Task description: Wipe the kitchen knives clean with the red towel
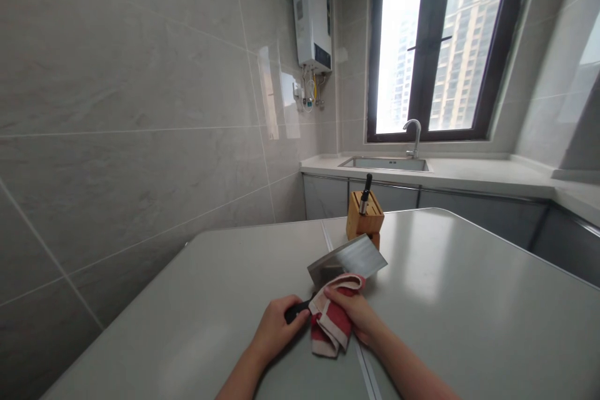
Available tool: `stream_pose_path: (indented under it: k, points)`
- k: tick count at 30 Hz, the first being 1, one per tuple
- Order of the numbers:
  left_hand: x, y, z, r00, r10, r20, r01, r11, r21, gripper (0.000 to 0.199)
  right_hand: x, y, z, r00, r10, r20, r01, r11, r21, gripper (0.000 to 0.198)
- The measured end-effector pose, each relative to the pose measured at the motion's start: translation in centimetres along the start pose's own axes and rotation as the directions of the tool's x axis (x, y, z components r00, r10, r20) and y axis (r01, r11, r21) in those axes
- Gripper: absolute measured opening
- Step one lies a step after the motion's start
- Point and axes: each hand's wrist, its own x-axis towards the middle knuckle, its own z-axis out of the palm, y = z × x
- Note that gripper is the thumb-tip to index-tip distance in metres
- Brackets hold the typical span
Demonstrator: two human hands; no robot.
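Observation:
A cleaver (pixel 359 255) with a broad steel blade is held above the table, its blade pointing away to the right. My left hand (pixel 280 324) is closed around its black handle (pixel 296 311). In my right hand (pixel 359 314) a red and white cloth (pixel 330 322) is gripped, bunched against the lower part of the blade near the handle. The cloth hides that part of the blade and some of my right fingers. Just behind the blade stands a wooden knife block (pixel 364 220) with one black-handled knife (pixel 365 195) in it.
The pale table (pixel 225 275) has a seam strip (pixel 367 372) running through its middle. Beyond it are a counter (pixel 482 170) with a sink (pixel 384 164) and a tap (pixel 415 137), under a window (pixel 415 69). A tiled wall (pixel 140 106) borders the left side, with a water heater (pixel 310 12) mounted on it.

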Motion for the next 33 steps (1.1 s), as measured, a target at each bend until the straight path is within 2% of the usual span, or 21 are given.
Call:
stream_pose_path:
  k: [7,12,17,21,24,33]
  points:
    - [0.2,-0.7,0.2,1.0,0.002,0.016,-0.002,1.0,-0.006,0.032,0.0,0.1,-0.3,0.999,0.027,0.039,-0.025,0.998,-0.054,0.032]
    - [0.3,-1.3,0.4,1.0,0.002,0.001,-0.002,0.999,0.033,0.044,-0.3,-0.2,-0.4,0.983,0.007,0.184,0.008,0.996,-0.086,0.038]
    - [0.4,-1.7,0.3,0.999,-0.037,-0.037,0.039,0.998,0.041,0.044,-0.7,-0.7,-0.5,0.956,0.02,0.294,0.006,0.996,-0.088,0.041]
    - [0.5,-1.9,0.3,0.998,-0.054,-0.039,0.055,0.998,0.031,0.043,-0.6,-0.7,-0.7,0.968,0.055,0.244,-0.05,0.998,-0.028,0.028]
    - [0.5,-2.0,0.3,0.997,-0.059,-0.052,0.061,0.997,0.038,0.042,-0.3,-0.4,-0.9,0.977,0.048,0.206,-0.046,0.999,-0.018,0.021]
    - [0.3,-1.6,0.0,0.995,-0.019,-0.097,0.025,0.998,0.057,0.036,0.5,0.7,-1.0,0.989,-0.019,0.15,0.033,0.995,-0.096,0.031]
